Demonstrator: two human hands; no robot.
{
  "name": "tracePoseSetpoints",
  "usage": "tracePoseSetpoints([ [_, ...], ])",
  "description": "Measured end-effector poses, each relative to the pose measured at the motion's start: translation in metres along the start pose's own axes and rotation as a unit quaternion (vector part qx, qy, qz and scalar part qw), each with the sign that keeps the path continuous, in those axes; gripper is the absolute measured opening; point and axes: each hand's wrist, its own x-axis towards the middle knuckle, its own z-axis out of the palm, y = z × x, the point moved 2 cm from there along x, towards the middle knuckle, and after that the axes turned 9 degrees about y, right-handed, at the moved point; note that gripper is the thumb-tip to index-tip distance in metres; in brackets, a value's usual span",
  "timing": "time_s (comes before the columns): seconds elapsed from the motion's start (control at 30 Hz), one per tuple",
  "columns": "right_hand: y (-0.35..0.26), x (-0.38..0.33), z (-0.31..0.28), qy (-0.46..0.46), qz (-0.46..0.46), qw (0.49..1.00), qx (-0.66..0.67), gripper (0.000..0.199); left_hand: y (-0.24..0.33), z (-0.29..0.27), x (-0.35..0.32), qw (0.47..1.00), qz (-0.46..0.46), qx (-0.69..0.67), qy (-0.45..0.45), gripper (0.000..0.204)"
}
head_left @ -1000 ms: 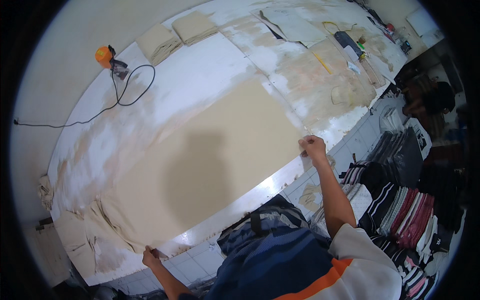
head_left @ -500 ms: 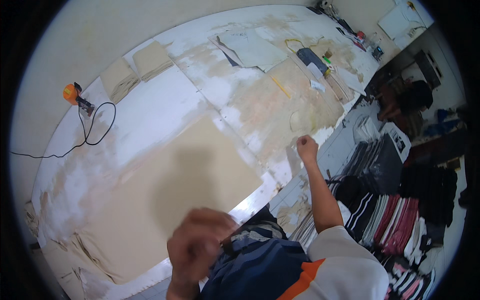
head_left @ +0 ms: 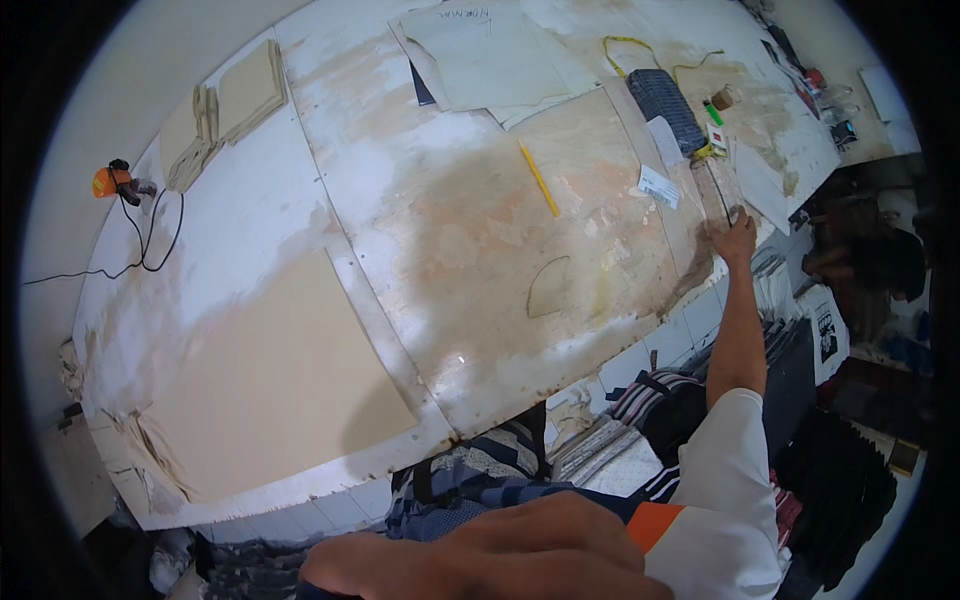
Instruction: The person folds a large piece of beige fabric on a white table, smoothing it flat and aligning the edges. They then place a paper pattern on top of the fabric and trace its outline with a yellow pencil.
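My right hand (head_left: pixel 735 238) reaches out to the table's right edge, its fingers closed round the near end of a thin dark stick (head_left: pixel 725 193) lying on a brown strip. Close to the camera, my left hand (head_left: pixel 490 555) fills the bottom of the view, back upward, its fingers not clearly shown. A small white printed card (head_left: pixel 658 186) lies left of the right hand. Beyond it are a dark blue case (head_left: pixel 665 108), a yellow tape measure (head_left: pixel 628 42) and a green marker (head_left: pixel 713 113). A yellow pencil (head_left: pixel 538 178) lies farther left.
Beige cloth (head_left: pixel 270 390) covers the table's near left, with folded beige stacks (head_left: pixel 250 90) at the far left. An orange corded tool (head_left: pixel 112 182) stands by the wall. Paper patterns (head_left: pixel 495 55) lie at the back. Black garment stacks (head_left: pixel 840 490) fill the right; another person (head_left: pixel 865 260) is beyond.
My right hand has moved farther right and away, from the table's front edge to the dark stick. My left hand has come lower and closer to the camera. The view has shifted right.
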Motion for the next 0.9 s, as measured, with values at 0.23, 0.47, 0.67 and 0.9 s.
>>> tracePoseSetpoints([
  [0.23, 0.023, 0.042, 0.016, -0.095, 0.010, 0.993, 0.065, 0.122, -0.051, 0.009, 0.001, 0.998, 0.026, 0.032, 0.051, 0.020],
  [0.47, 0.004, 0.037, 0.006, -0.096, 0.096, 0.991, 0.015, 0.122, -0.035, 0.005, -0.001, 0.998, -0.013, 0.059, 0.011, 0.025],
  [0.67, -0.036, -0.020, -0.047, -0.304, 0.330, 0.690, 0.567, 0.074, 0.010, -0.006, -0.020, 0.976, 0.135, 0.166, 0.048, 0.019],
  [0.9, -0.171, -0.260, -0.176, -0.264, 0.238, 0.733, 0.579, 0.069, 0.043, -0.010, -0.035, 0.967, 0.158, 0.151, 0.132, 0.020],
])
